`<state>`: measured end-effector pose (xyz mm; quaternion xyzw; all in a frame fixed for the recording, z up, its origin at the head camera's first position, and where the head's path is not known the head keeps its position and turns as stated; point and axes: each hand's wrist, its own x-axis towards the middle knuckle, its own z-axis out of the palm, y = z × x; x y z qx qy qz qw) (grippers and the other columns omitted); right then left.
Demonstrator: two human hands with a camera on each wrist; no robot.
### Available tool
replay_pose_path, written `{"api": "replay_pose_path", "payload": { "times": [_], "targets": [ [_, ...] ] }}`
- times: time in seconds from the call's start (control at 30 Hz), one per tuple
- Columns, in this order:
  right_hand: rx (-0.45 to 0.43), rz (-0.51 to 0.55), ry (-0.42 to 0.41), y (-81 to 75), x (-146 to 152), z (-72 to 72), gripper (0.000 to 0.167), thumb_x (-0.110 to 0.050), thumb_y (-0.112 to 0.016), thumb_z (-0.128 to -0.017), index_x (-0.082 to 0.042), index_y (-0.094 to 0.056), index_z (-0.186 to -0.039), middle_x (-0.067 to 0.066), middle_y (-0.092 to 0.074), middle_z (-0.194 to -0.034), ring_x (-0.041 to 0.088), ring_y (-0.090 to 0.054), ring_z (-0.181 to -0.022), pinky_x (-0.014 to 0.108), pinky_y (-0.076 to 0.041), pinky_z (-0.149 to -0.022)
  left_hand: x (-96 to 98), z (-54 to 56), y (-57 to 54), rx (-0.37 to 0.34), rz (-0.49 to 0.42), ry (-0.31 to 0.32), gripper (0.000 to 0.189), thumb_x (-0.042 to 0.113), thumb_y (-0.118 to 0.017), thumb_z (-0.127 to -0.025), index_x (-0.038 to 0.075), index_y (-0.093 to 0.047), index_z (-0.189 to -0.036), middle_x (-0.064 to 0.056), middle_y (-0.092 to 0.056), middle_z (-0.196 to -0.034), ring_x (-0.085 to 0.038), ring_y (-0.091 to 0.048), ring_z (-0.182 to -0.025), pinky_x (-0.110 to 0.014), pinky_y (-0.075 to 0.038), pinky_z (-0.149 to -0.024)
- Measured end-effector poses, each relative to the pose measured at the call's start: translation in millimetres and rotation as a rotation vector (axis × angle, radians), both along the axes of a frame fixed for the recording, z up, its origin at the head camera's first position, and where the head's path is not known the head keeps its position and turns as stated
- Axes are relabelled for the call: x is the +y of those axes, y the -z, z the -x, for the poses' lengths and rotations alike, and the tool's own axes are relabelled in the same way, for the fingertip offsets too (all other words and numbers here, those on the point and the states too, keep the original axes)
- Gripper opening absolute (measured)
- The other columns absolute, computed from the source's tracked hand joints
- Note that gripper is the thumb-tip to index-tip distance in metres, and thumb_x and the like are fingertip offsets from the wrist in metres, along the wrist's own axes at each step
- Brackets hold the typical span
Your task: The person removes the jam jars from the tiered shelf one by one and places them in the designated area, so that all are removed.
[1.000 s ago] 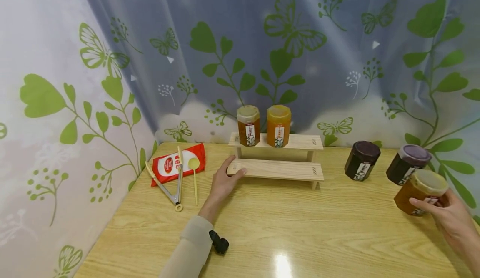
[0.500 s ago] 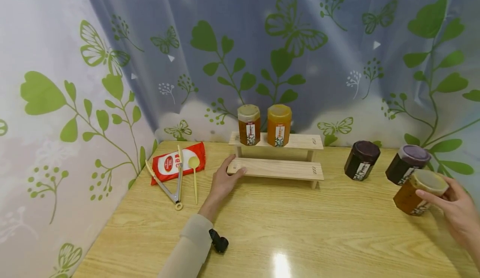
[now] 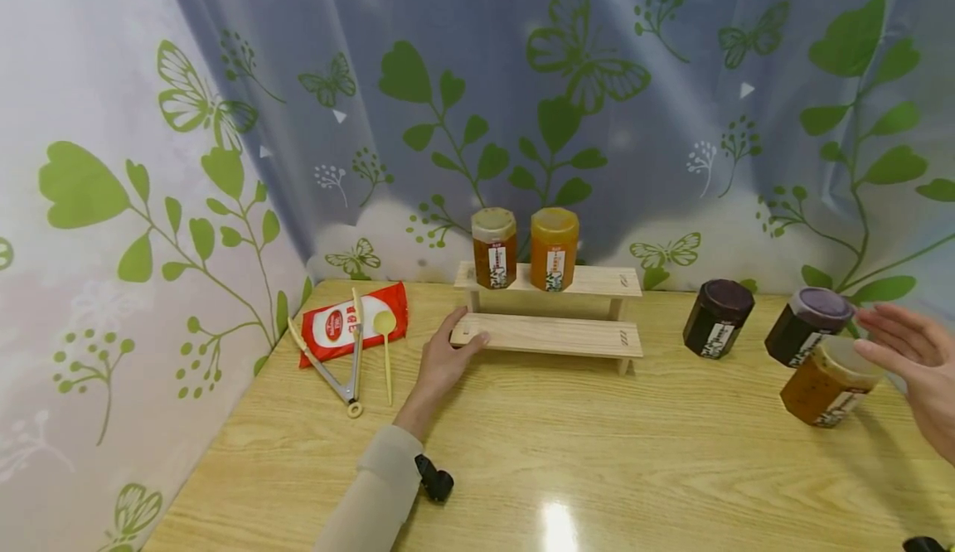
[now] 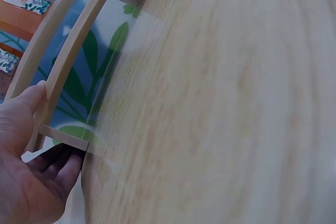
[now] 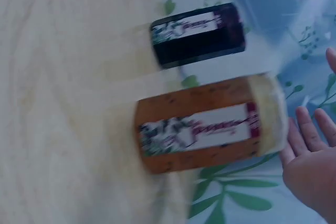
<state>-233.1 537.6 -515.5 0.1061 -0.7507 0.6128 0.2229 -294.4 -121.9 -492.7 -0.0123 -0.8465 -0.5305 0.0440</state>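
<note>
The left hand (image 3: 445, 359) is gripping a wooden rack (image 3: 600, 281) at its nine o'clock end, thumb lying over the lower shelf (image 3: 552, 336). The right hand (image 3: 916, 370) is hovering, fingers loosely extended, at three o'clock from an amber jar (image 3: 816, 388); given the blur, I cannot tell whether it is touching the lid (image 3: 843, 361). That jar is standing on the table (image 3: 671, 452) at the head view's four o'clock, a purple-lidded jar (image 3: 809, 312) sitting behind it at eleven.
</note>
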Motion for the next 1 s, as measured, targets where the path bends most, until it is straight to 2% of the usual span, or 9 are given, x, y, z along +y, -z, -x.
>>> {"api": "replay_pose_path", "payload": {
  "times": [0.1, 0.2, 0.3, 0.47, 0.53, 0.6, 0.67, 0.73, 1.0],
  "targets": [
    [-0.030, 0.049, -0.038, -26.5, -21.4, -8.4, 0.070, 0.008, -0.055, -0.103, -0.013, -0.029, -0.164, -0.004, -0.044, -0.160, 0.003, -0.040, -0.143, 0.014, -0.023, -0.118, -0.3, -0.2, 0.3, 0.001, -0.003, 0.003, 0.070, 0.044, -0.075, -0.096, 0.031, -0.046, -0.158, -0.006, -0.041, -0.164, -0.036, -0.035, -0.152, -0.060, -0.032, -0.119],
    [-0.035, 0.031, -0.053, -48.7, -46.8, -16.5, 0.069, 0.007, -0.056, -0.103, -0.013, -0.030, -0.164, -0.009, -0.047, -0.156, -0.001, -0.044, -0.138, 0.014, -0.021, -0.118, -0.9, -0.6, 1.3, -0.001, -0.008, 0.005, 0.069, 0.045, -0.074, -0.097, 0.030, -0.046, -0.158, -0.006, -0.041, -0.165, -0.036, -0.034, -0.152, -0.061, -0.032, -0.119],
    [-0.046, 0.008, -0.087, -62.5, -64.9, -20.3, 0.066, 0.004, -0.056, -0.105, -0.014, -0.031, -0.163, -0.011, -0.048, -0.154, -0.002, -0.045, -0.135, 0.014, -0.020, -0.118, -1.3, -1.0, 1.6, -0.006, -0.011, 0.003, 0.070, 0.045, -0.074, -0.096, 0.031, -0.046, -0.158, -0.007, -0.040, -0.165, -0.036, -0.034, -0.152, -0.061, -0.033, -0.119],
    [-0.111, 0.094, -0.216, -97.0, -103.5, -32.2, 0.062, 0.008, -0.053, -0.105, -0.013, -0.035, -0.160, -0.008, -0.052, -0.149, -0.002, -0.050, -0.131, 0.010, -0.036, -0.107, -1.0, -0.9, 0.7, -0.008, -0.006, -0.002, 0.070, 0.045, -0.075, -0.096, 0.030, -0.046, -0.158, -0.007, -0.041, -0.164, -0.036, -0.035, -0.152, -0.060, -0.033, -0.119],
    [-0.129, 0.110, -0.244, -106.0, -116.3, -33.8, 0.062, 0.009, -0.052, -0.104, -0.013, -0.036, -0.159, -0.008, -0.053, -0.147, -0.003, -0.053, -0.128, 0.008, -0.041, -0.101, -0.7, -0.8, 0.3, -0.007, -0.007, -0.002, 0.070, 0.045, -0.075, -0.096, 0.031, -0.046, -0.158, -0.006, -0.041, -0.165, -0.036, -0.035, -0.152, -0.060, -0.033, -0.119],
    [-0.154, 0.102, -0.256, -112.1, -126.2, -32.8, 0.061, 0.009, -0.052, -0.105, -0.016, -0.036, -0.159, -0.010, -0.052, -0.147, -0.005, -0.053, -0.128, 0.007, -0.042, -0.098, -0.5, -1.0, 0.3, -0.005, -0.007, 0.001, 0.070, 0.045, -0.075, -0.096, 0.031, -0.046, -0.158, -0.006, -0.041, -0.165, -0.036, -0.035, -0.152, -0.060, -0.033, -0.119],
    [-0.173, 0.098, -0.275, -115.9, -134.5, -30.6, 0.060, 0.007, -0.051, -0.106, -0.019, -0.036, -0.158, -0.012, -0.051, -0.147, -0.007, -0.052, -0.128, 0.008, -0.037, -0.103, -0.5, -1.4, 0.4, -0.005, -0.006, 0.003, 0.070, 0.046, -0.074, -0.096, 0.031, -0.046, -0.158, -0.006, -0.040, -0.165, -0.036, -0.035, -0.152, -0.060, -0.033, -0.118],
    [-0.187, 0.107, -0.304, -118.6, -142.3, -27.1, 0.059, 0.006, -0.049, -0.107, -0.020, -0.036, -0.158, -0.013, -0.051, -0.148, -0.008, -0.051, -0.129, 0.008, -0.034, -0.102, -0.5, -1.6, 0.4, -0.006, -0.005, 0.004, 0.070, 0.046, -0.074, -0.096, 0.031, -0.046, -0.158, -0.006, -0.040, -0.165, -0.037, -0.034, -0.152, -0.061, -0.033, -0.118],
    [-0.223, 0.119, -0.352, -120.5, -177.1, -7.5, 0.056, 0.004, -0.050, -0.107, -0.016, -0.036, -0.158, -0.008, -0.054, -0.148, 0.001, -0.050, -0.133, 0.017, -0.034, -0.099, 0.1, -1.6, -0.7, -0.005, -0.009, 0.010, 0.070, 0.045, -0.074, -0.097, 0.031, -0.045, -0.158, -0.006, -0.040, -0.165, -0.037, -0.034, -0.152, -0.061, -0.033, -0.118]
  ]
}}
